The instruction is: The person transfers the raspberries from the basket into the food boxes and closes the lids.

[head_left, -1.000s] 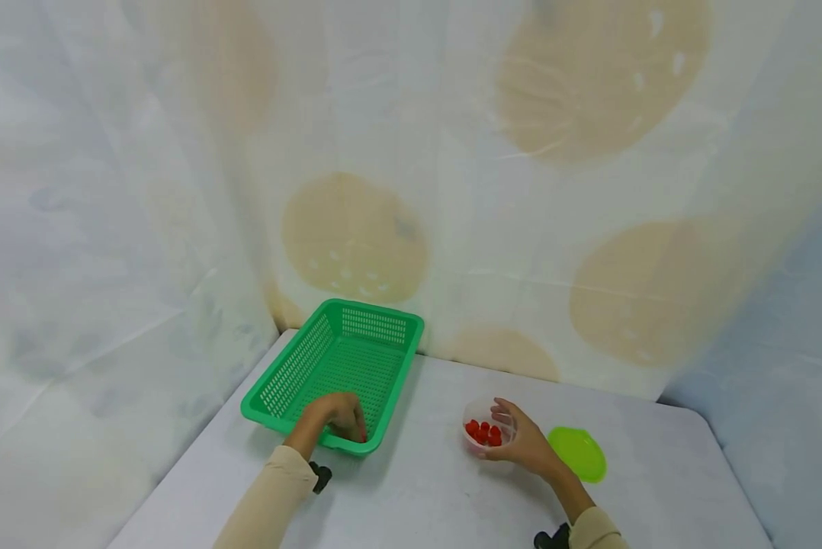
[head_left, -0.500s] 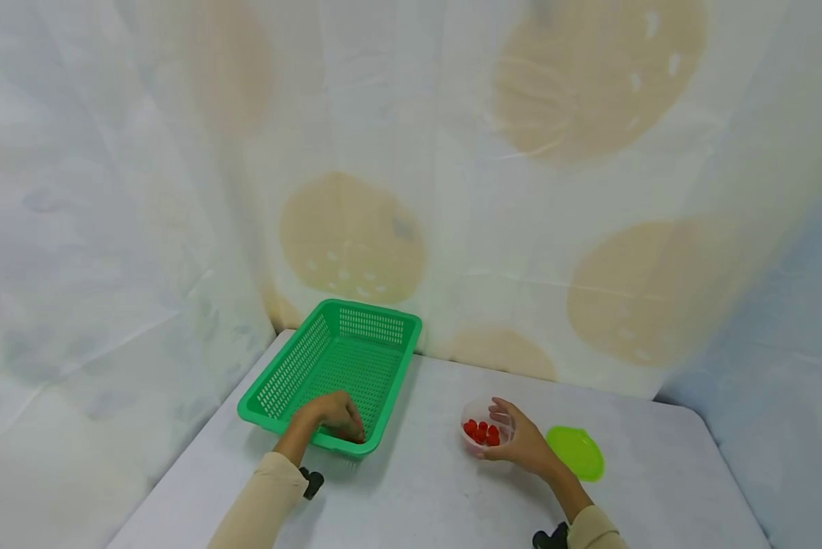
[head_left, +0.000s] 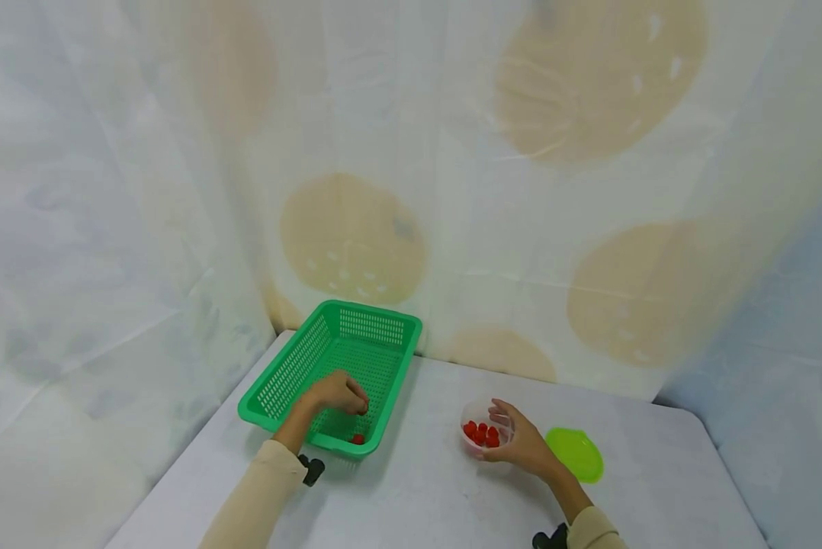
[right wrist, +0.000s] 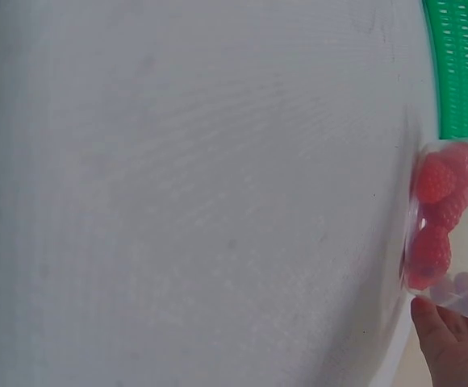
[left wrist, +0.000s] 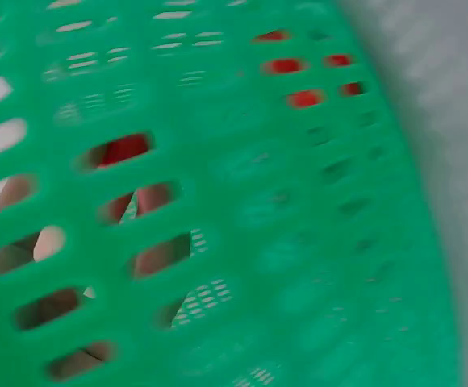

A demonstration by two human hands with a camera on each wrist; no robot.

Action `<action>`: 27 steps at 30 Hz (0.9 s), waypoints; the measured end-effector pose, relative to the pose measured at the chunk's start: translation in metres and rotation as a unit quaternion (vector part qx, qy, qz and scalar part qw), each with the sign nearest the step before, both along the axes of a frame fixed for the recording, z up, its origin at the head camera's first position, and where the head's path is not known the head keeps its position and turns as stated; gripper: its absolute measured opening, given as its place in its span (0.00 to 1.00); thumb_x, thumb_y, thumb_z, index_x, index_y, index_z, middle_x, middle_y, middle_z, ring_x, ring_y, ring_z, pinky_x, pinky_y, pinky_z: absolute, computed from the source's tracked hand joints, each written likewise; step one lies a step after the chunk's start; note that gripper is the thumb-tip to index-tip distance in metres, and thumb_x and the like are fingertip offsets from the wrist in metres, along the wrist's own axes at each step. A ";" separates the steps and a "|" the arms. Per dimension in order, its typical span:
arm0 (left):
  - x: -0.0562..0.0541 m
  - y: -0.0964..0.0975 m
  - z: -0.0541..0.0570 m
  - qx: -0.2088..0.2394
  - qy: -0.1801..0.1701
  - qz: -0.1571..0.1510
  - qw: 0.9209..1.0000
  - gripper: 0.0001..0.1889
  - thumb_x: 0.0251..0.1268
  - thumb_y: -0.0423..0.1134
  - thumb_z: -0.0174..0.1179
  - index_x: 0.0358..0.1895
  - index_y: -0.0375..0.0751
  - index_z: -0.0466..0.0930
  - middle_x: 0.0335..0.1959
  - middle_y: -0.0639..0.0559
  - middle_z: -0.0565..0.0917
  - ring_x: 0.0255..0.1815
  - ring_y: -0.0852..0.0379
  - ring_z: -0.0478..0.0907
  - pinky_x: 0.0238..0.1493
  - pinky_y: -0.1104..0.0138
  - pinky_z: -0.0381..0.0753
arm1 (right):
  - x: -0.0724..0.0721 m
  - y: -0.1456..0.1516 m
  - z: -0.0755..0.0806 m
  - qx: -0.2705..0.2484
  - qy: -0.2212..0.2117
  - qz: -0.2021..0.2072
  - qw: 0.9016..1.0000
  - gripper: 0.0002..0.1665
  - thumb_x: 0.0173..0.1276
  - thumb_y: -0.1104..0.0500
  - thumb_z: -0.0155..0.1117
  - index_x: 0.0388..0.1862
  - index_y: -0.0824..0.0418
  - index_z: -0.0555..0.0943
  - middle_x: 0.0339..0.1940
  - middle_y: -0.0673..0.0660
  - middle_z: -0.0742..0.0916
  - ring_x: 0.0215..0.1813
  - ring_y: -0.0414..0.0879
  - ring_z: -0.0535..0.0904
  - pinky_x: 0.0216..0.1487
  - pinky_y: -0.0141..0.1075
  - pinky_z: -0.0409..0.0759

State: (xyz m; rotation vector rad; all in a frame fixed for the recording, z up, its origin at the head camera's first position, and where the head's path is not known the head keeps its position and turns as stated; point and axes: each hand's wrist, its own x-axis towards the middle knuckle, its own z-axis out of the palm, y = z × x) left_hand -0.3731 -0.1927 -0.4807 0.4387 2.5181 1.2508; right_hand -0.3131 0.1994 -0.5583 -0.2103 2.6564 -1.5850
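Inside the green perforated basket (head_left: 359, 354), my left hand (head_left: 335, 391) pinches a raspberry (left wrist: 125, 151), seen as red through the wall slots in the left wrist view. One more raspberry (head_left: 358, 439) lies in the basket's near corner, below the hand. My right hand (head_left: 529, 444) holds a small clear plastic container (head_left: 475, 412) from its right side, thumb and fingers around it. Several red raspberries (right wrist: 434, 210) sit at the bottom of that container, which stands on the white table. The basket wall hides most of the left fingers in the left wrist view.
A bright green lid (head_left: 576, 455) lies flat on the white table (head_left: 425, 488), right of the right hand. A white curtain (head_left: 466, 229) with tan round prints hangs behind the table and along its sides. Black wrist cameras (head_left: 311, 469) sit on both wrists.
My left hand has risen from the basket's near corner and moved slightly away from me with a raspberry, uncovering another one there. The right hand and the container have stayed put.
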 end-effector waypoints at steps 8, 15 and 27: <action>-0.007 0.013 0.027 0.115 0.024 -0.017 0.993 0.12 0.64 0.34 0.64 0.48 0.32 0.84 0.44 0.41 0.86 0.47 0.41 0.83 0.52 0.50 0.81 | 0.001 0.000 0.000 0.002 0.004 -0.002 1.000 0.64 0.36 0.49 0.86 0.74 0.54 0.63 0.66 0.57 0.77 0.68 0.57 0.70 0.61 0.55 0.73; -0.006 0.034 0.030 0.152 0.130 -0.038 0.979 0.12 0.61 0.38 0.69 0.48 0.42 0.86 0.40 0.50 0.87 0.43 0.53 0.84 0.49 0.49 0.81 | 0.002 0.000 -0.001 0.000 0.005 -0.004 1.000 0.64 0.37 0.49 0.87 0.74 0.54 0.63 0.65 0.57 0.77 0.68 0.57 0.70 0.60 0.55 0.74; 0.010 0.077 0.018 0.256 0.179 -0.048 0.949 0.15 0.60 0.39 0.69 0.51 0.43 0.84 0.49 0.51 0.82 0.49 0.53 0.82 0.47 0.63 0.84 | 0.001 0.000 -0.001 0.001 0.005 0.002 1.000 0.64 0.38 0.49 0.86 0.74 0.54 0.62 0.66 0.57 0.76 0.68 0.58 0.69 0.61 0.56 0.73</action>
